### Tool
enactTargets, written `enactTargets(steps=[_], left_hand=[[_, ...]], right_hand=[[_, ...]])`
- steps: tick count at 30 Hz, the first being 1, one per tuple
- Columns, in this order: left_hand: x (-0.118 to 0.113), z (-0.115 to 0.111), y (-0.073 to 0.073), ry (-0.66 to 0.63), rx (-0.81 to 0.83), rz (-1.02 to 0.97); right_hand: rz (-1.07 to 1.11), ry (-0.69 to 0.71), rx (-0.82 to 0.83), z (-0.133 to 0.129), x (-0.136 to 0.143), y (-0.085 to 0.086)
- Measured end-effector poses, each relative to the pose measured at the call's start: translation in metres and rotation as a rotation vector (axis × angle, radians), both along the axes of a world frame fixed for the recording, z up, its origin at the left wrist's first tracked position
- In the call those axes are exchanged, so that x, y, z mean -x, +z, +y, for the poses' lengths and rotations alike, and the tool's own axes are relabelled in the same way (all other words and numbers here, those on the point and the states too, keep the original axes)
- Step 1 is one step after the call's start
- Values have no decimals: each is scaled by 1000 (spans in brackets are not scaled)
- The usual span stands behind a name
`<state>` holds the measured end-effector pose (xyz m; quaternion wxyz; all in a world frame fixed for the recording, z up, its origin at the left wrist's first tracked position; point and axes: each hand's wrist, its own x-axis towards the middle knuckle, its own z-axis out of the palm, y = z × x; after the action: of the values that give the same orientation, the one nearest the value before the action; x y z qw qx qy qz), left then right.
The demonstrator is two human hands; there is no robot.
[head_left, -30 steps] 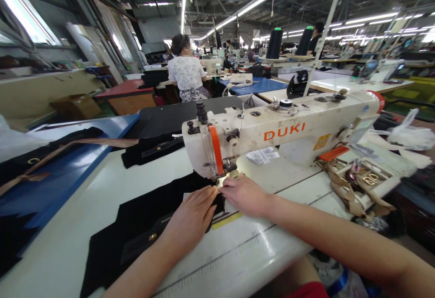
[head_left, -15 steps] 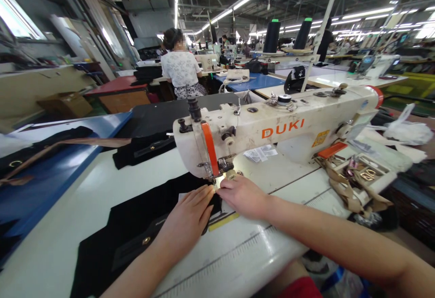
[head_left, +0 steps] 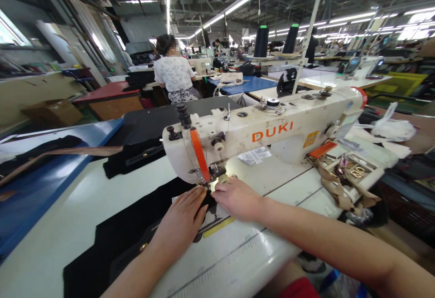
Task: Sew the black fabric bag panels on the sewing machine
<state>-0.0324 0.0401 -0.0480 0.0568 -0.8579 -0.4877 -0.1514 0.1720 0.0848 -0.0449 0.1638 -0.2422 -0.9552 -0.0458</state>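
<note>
A black fabric piece (head_left: 136, 216) with a small gold-coloured fitting (head_left: 143, 246) lies on the pale sewing table and runs under the needle area of a white sewing machine (head_left: 272, 130). My left hand (head_left: 181, 218) rests flat on this fabric, fingers stretched toward the presser foot. My right hand (head_left: 238, 198) is closed beside the needle, its bent fingertips on the fabric's edge by the lit foot. Both hands' fingertips nearly meet there. A bit of white shows beside my left fingers. The stitching point itself is hidden by my fingers.
Another black piece (head_left: 136, 155) lies behind on the left, near a blue surface (head_left: 50, 198). Right of the machine sits a tray (head_left: 369, 164) with metal rings and tan straps. White labels (head_left: 254, 155) lie under the machine arm. A person (head_left: 175, 71) works farther back.
My view has shifted slightly, so the scene sits farther left. The far left part of the black fabric has swung a little nearer to me. Both hands stay at the needle.
</note>
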Motion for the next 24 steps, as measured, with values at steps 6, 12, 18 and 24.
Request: enactTargets(steps=[6,12,18,24], left_hand=[[4,-9,-1,23,24,6],[16,-59,13,36,-14,140],[65,-120,22,172,-178,200],[137,-130,22,248,-94,266]], right_hand=[[65,-4,-16,-5,-4,-1],[241,77,-35,-13,-8,-2],[296,136,8,-20,-10,-5],[335,171,69,-25,-8,-5]])
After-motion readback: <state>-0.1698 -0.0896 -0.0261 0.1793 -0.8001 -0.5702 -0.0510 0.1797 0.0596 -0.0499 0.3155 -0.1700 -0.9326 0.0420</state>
